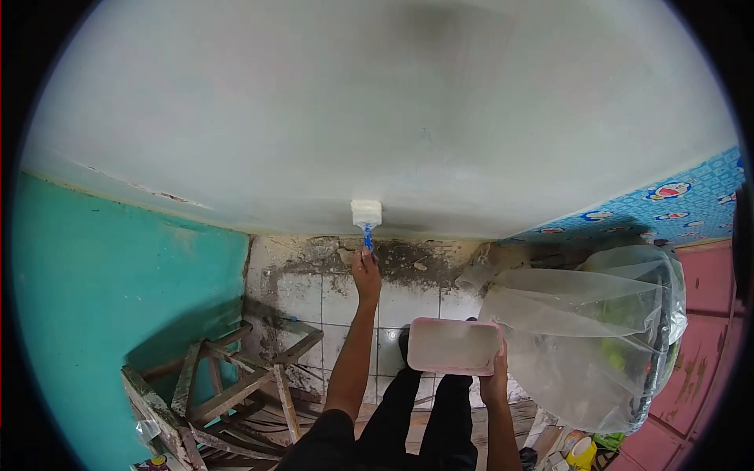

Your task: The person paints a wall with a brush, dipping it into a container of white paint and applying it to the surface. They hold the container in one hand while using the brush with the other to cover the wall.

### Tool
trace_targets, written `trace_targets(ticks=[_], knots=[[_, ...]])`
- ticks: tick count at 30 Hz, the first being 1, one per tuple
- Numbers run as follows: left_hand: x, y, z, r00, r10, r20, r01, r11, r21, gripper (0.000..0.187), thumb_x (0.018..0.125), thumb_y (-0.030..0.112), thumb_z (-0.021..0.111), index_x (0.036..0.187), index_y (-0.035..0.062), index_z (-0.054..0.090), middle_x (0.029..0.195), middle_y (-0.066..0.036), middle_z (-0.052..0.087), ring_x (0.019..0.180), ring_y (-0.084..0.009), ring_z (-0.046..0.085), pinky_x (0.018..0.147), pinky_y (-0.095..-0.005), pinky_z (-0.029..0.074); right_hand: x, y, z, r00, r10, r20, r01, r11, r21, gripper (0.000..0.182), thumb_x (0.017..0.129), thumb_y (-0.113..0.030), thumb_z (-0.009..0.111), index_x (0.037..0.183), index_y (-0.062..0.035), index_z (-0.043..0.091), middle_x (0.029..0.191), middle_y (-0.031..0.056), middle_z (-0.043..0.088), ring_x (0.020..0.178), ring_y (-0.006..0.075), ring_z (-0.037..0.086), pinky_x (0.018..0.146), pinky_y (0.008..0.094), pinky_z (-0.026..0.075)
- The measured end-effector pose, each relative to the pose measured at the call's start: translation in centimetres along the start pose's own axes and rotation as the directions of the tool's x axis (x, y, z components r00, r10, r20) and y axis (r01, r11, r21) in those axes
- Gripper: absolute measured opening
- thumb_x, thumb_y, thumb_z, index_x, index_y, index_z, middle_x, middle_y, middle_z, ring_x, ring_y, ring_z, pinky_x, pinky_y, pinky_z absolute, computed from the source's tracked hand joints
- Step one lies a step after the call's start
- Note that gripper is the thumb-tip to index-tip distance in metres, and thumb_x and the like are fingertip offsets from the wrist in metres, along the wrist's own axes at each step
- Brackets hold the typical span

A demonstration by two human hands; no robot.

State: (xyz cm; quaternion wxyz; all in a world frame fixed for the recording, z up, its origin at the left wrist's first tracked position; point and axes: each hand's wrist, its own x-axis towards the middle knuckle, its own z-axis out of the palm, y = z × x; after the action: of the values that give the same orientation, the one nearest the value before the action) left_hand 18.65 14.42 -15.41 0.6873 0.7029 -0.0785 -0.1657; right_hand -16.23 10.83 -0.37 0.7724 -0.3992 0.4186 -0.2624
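My left hand (366, 275) is closed around the blue handle of a wide paintbrush (367, 213). The brush's pale bristle head points up against the whitish wall (369, 133), low down near its bottom edge. In my right hand (494, 382) is the right end of a pink rectangular tub (416, 362), gripped by its rim. A cloudy whitish liquid (454, 347) lies in the tub, which is held level above my legs.
A worn wooden stepladder (236, 400) stands at left by the teal wall (118, 290). Clear plastic sheeting (565, 330) covers bulky items at right, beside pink panels (703, 345). Dirt and flakes lie on white floor tiles (349, 302). A yellow tape roll (581, 453) lies lower right.
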Motion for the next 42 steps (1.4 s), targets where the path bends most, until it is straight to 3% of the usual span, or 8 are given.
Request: trace_targets(ticks=[4, 10, 14, 19, 29, 32, 38, 42], knots=[[1.0, -6.6, -0.8, 1.000, 0.022, 0.005, -0.022, 0.939, 0.342, 0.035, 0.107, 0.029, 0.046, 0.084, 0.0027, 0.051, 0.069, -0.006, 0.049, 0.061, -0.0166, 0.047, 0.058, -0.0336, 0.039, -0.3, 0.3, -1.0, 1.000, 0.014, -0.023, -0.014, 1.000, 0.009, 0.066, 0.104, -0.050, 0.039, 0.155, -0.0097, 0.026, 0.151, 0.0123, 0.039, 0.141, 0.0268, 0.039, 0.116, 0.0424, 0.033], [0.9, -13.2, -2.4, 0.989, -0.103, -0.105, 0.143, 0.832, 0.536, 0.040, 0.102, 0.031, 0.052, 0.079, -0.0014, 0.055, 0.065, -0.011, 0.052, 0.058, -0.0228, 0.048, 0.057, -0.0409, 0.038, -0.6, -0.3, -1.4, 0.997, 0.052, -0.054, -0.049, 0.998, 0.050, 0.068, 0.102, -0.050, 0.044, 0.155, -0.0100, 0.026, 0.151, 0.0107, 0.039, 0.141, 0.0260, 0.039, 0.115, 0.0430, 0.034], [3.3, -17.0, -3.5, 0.975, -0.211, -0.074, 0.223, 0.900, 0.374, 0.041, 0.100, 0.030, 0.054, 0.075, -0.0029, 0.057, 0.060, -0.012, 0.053, 0.055, -0.0242, 0.052, 0.055, -0.0432, 0.040, -0.5, -1.1, -1.0, 0.999, 0.021, -0.034, -0.019, 0.999, 0.046, 0.070, 0.101, -0.051, 0.045, 0.155, -0.0109, 0.024, 0.152, 0.0107, 0.038, 0.141, 0.0264, 0.038, 0.114, 0.0446, 0.035], [3.3, -1.5, -1.2, 0.991, -0.116, -0.071, 0.133, 0.933, 0.335, 0.040, 0.100, 0.029, 0.052, 0.073, -0.0006, 0.058, 0.058, -0.008, 0.054, 0.051, -0.0193, 0.053, 0.050, -0.0380, 0.039, -1.1, -2.8, 0.6, 0.998, 0.035, -0.056, -0.032, 0.998, 0.061, 0.069, 0.102, -0.053, 0.044, 0.153, -0.0093, 0.029, 0.149, 0.0103, 0.040, 0.138, 0.0240, 0.041, 0.112, 0.0406, 0.036], [-3.7, 30.3, -1.1, 0.997, -0.042, -0.072, 0.037, 0.997, -0.067, 0.035, 0.102, 0.028, 0.056, 0.078, 0.0040, 0.060, 0.064, 0.002, 0.054, 0.056, -0.0043, 0.046, 0.050, -0.0230, 0.034, -2.7, -7.5, 4.2, 0.998, -0.058, 0.030, 0.057, 0.998, 0.033, 0.065, 0.103, -0.050, 0.041, 0.154, -0.0131, 0.027, 0.146, 0.0109, 0.044, 0.132, 0.0265, 0.049, 0.101, 0.0449, 0.050], [-5.5, 39.1, -1.2, 0.999, 0.029, -0.045, -0.034, 0.990, -0.133, 0.032, 0.103, 0.027, 0.054, 0.083, 0.0035, 0.061, 0.067, 0.003, 0.053, 0.059, -0.0035, 0.044, 0.052, -0.0221, 0.033, -4.3, -10.7, 6.1, 1.000, 0.001, 0.028, -0.004, 0.995, 0.096, 0.069, 0.102, -0.052, 0.045, 0.153, -0.0078, 0.028, 0.148, 0.0111, 0.041, 0.137, 0.0245, 0.043, 0.110, 0.0403, 0.040], [-7.0, 48.6, -1.1, 0.971, 0.236, -0.048, -0.240, 0.961, -0.134, 0.031, 0.106, 0.028, 0.051, 0.091, 0.0026, 0.060, 0.069, 0.004, 0.050, 0.061, -0.0030, 0.041, 0.053, -0.0215, 0.032, -7.0, -15.2, 8.1, 0.993, -0.052, 0.104, 0.031, 0.981, 0.192, 0.067, 0.102, -0.053, 0.042, 0.154, -0.0121, 0.029, 0.144, 0.0092, 0.045, 0.131, 0.0228, 0.049, 0.101, 0.0375, 0.048], [-3.6, 42.8, -0.7, 0.947, 0.321, -0.026, -0.322, 0.946, -0.033, 0.031, 0.107, 0.028, 0.049, 0.093, 0.0020, 0.058, 0.069, 0.002, 0.048, 0.063, -0.0056, 0.042, 0.056, -0.0249, 0.036, -7.4, -15.8, 6.6, 0.993, -0.074, 0.093, 0.063, 0.992, 0.112, 0.065, 0.102, -0.059, 0.035, 0.150, -0.0147, 0.032, 0.141, 0.0127, 0.050, 0.120, 0.0285, 0.060, 0.089, 0.0453, 0.057]])
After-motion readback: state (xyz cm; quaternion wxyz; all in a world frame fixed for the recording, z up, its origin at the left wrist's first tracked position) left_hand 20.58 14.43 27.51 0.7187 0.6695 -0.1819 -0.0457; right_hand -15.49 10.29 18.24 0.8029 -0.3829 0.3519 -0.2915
